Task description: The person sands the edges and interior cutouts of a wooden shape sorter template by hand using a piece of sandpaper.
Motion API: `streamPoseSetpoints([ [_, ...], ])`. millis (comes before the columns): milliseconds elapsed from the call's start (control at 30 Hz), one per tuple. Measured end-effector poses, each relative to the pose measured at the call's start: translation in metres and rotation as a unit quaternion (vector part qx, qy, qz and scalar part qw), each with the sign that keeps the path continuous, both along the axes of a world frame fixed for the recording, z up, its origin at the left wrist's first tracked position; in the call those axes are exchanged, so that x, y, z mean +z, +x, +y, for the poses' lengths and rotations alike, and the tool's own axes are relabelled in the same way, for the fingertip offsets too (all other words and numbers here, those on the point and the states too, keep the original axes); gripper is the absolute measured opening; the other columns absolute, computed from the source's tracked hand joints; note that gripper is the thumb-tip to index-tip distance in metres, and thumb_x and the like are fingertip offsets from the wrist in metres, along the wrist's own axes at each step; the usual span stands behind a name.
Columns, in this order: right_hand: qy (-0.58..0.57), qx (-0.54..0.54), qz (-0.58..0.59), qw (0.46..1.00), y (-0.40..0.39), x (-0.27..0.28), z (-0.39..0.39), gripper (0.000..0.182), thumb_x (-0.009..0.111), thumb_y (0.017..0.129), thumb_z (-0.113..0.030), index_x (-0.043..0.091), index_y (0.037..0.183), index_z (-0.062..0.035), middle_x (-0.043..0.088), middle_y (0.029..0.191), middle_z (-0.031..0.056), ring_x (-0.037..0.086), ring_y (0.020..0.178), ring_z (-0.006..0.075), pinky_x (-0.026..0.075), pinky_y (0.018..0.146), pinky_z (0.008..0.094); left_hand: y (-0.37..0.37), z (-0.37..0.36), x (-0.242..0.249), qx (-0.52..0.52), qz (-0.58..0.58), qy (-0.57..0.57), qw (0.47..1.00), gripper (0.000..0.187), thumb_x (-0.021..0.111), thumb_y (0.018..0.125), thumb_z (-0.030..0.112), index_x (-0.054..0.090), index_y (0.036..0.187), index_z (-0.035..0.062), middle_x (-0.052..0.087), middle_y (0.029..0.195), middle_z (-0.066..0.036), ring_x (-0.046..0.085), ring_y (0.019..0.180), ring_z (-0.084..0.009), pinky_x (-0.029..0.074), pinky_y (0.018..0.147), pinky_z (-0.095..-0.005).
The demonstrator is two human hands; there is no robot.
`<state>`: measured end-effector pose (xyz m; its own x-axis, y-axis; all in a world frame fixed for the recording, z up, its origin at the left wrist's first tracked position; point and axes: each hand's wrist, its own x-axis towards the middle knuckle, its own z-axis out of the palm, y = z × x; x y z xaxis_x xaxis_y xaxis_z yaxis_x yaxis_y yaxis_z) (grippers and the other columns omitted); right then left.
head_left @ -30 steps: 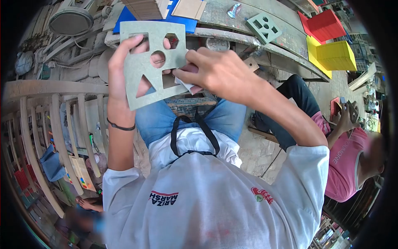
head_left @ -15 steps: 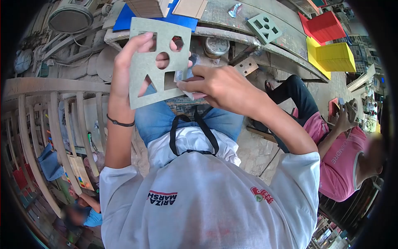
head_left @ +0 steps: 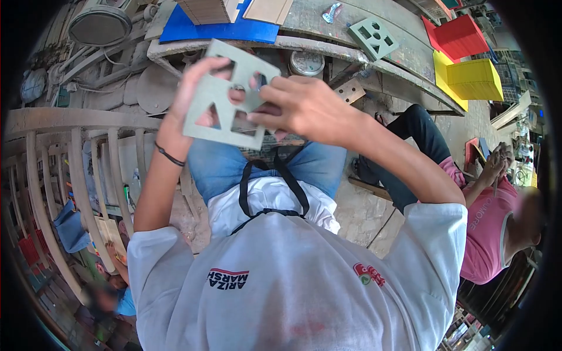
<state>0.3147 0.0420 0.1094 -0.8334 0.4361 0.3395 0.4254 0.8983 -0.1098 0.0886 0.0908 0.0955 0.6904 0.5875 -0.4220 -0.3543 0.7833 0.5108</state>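
A grey-green flat board point(head_left: 223, 136) with several cut-out shapes is held up, tilted, in front of my body. My left hand point(head_left: 188, 88) grips its left side, thumb over the upper edge, with some fingers hidden behind it. At the board's right side, my right hand point(head_left: 307, 108) is closed, its fingertips at the lower right cut-out. Whatever those fingers pinch is hidden. A similar board point(head_left: 367, 48) lies on the workbench point(head_left: 404, 58) beyond my right hand.
Wooden pieces point(head_left: 208, 11) stand on a blue panel point(head_left: 175, 26) atop the bench. Red point(head_left: 459, 38) and yellow point(head_left: 474, 81) pieces sit at its right. Below the bench is a round tin point(head_left: 307, 61). A wooden railing point(head_left: 82, 120) runs left. People sit at right point(head_left: 489, 228) and lower left point(head_left: 124, 301).
The held board has tilted clockwise and shifted slightly. My right hand has moved up slightly, and the whitish piece seen at its fingertips earlier no longer shows. The pink-shirted person's hands have moved.
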Motion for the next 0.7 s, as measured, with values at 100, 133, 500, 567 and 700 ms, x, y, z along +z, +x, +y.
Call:
streamPoseSetpoints([
  [100,-0.004,-0.014,-0.014,1.0,-0.002,0.004,-0.001,0.036,0.075,0.069,-0.026,0.071,0.103,-0.0135,0.059,0.107,0.0041,0.059,0.095,0.0201,0.056,0.072,0.0335,0.001,0.002,0.008,0.013,0.003,0.009,1.0,0.045,0.052,0.09,0.034,0.056,0.116,-0.0028,0.064,0.101,-0.011,0.056,0.07,-0.0133,0.054,0.069,-0.0339],
  [133,0.007,-0.014,-0.006,1.0,-0.005,0.006,-0.002,0.036,0.074,0.07,-0.025,0.071,0.104,-0.0139,0.059,0.104,0.0035,0.059,0.095,0.02,0.056,0.072,0.0336,0.002,0.002,0.003,0.002,-0.014,-0.002,1.0,0.047,0.052,0.091,0.035,0.056,0.117,-0.0043,0.064,0.101,-0.011,0.056,0.07,-0.0134,0.054,0.069,-0.0336],
  [500,-0.243,-0.184,0.27,0.914,-0.007,0.014,-0.028,0.065,0.065,0.064,0.01,0.067,0.123,-0.0169,0.053,0.077,0.0089,0.054,0.066,0.0229,0.046,0.061,0.0345,0.0,-0.015,-0.004,0.058,-0.276,0.177,0.943,0.075,0.034,0.095,0.059,0.046,0.127,-0.0081,0.053,0.127,-0.03,0.055,0.119,-0.0381,0.045,0.103,-0.0488],
  [567,-0.237,-0.205,0.286,0.906,-0.017,0.01,-0.032,0.054,0.068,0.068,0.006,0.068,0.118,-0.0149,0.057,0.082,0.0121,0.059,0.067,0.0276,0.049,0.06,0.0377,0.009,-0.027,0.016,0.059,-0.138,0.241,0.959,0.087,0.033,0.092,0.067,0.038,0.134,-0.009,0.048,0.133,-0.03,0.05,0.125,-0.0392,0.042,0.105,-0.048],
  [700,-0.164,-0.225,0.271,0.921,-0.036,0.005,-0.042,0.042,0.071,0.073,0.0,0.066,0.114,-0.0076,0.061,0.09,0.0162,0.066,0.072,0.0335,0.053,0.06,0.0423,0.022,-0.036,0.016,0.133,0.024,0.347,0.928,0.094,0.027,0.09,0.076,0.043,0.131,-0.0074,0.05,0.131,-0.03,0.055,0.12,-0.0361,0.045,0.101,-0.0459],
])
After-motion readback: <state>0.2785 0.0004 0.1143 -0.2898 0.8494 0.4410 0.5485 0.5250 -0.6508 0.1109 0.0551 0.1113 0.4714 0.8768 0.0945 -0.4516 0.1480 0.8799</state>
